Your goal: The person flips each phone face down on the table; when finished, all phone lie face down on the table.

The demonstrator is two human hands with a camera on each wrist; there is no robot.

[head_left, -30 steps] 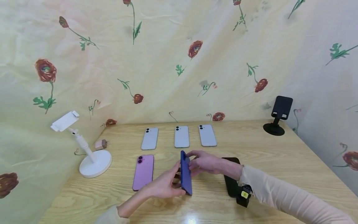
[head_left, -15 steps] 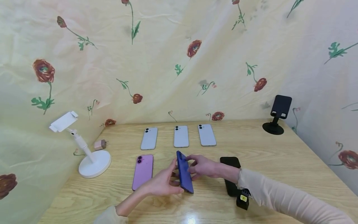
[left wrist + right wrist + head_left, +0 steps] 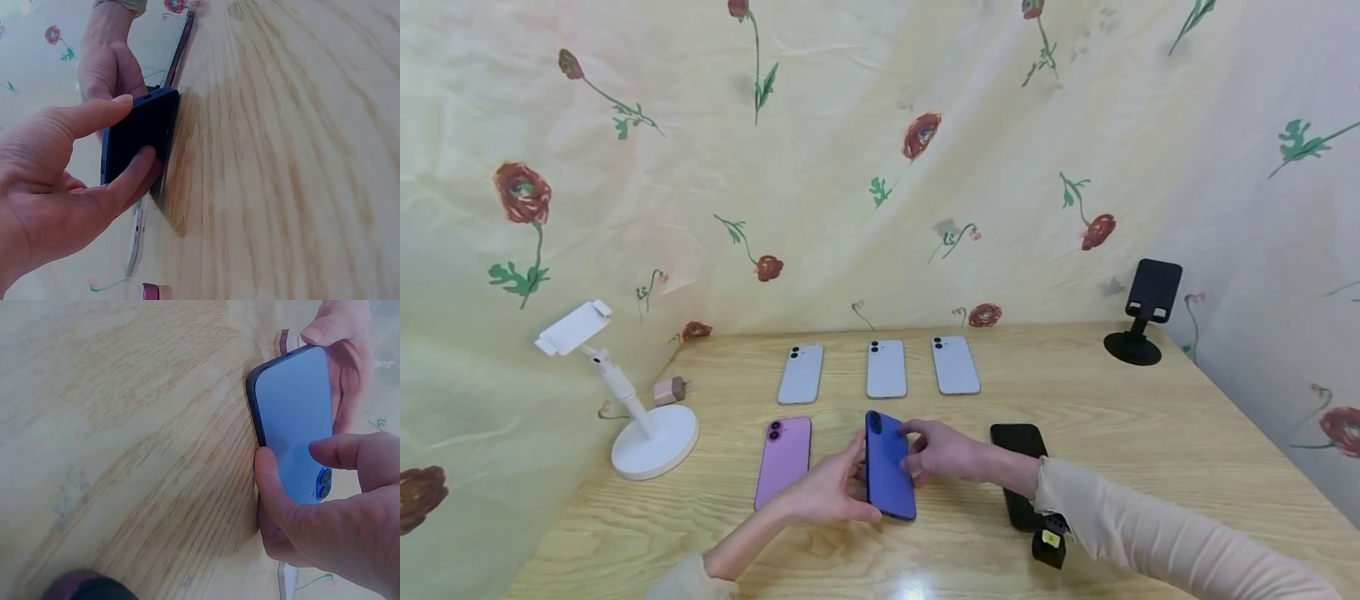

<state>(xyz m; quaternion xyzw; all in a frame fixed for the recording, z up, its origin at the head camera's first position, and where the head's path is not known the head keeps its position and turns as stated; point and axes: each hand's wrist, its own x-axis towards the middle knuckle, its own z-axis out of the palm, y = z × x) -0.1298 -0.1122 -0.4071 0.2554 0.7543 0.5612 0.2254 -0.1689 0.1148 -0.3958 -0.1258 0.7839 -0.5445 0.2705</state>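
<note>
A blue smartphone (image 3: 891,471) is tilted over the wooden table between both hands, its back with two lenses turned up. My left hand (image 3: 827,493) holds it from the left; in the left wrist view the thumb lies on the bottom edge and fingers reach the dark screen side (image 3: 140,134). From the other side my right hand (image 3: 951,452) grips it, thumb on the back and fingers around the long edge, as the right wrist view shows. Its lower long edge sits close to the tabletop. Left of the left hand lies a purple phone (image 3: 785,458), back up.
Three pale phones, left (image 3: 801,374), middle (image 3: 887,369) and right (image 3: 956,365), lie in a row behind. A black phone (image 3: 1018,442) lies partly under the right forearm. A white phone stand (image 3: 653,442), a pink charger (image 3: 670,390) and a black stand (image 3: 1133,347) flank them.
The blue phone has turned from nearly on edge to a flatter tilt, so its back now faces up more. Both hands keep hold of it, shifting slightly left.
</note>
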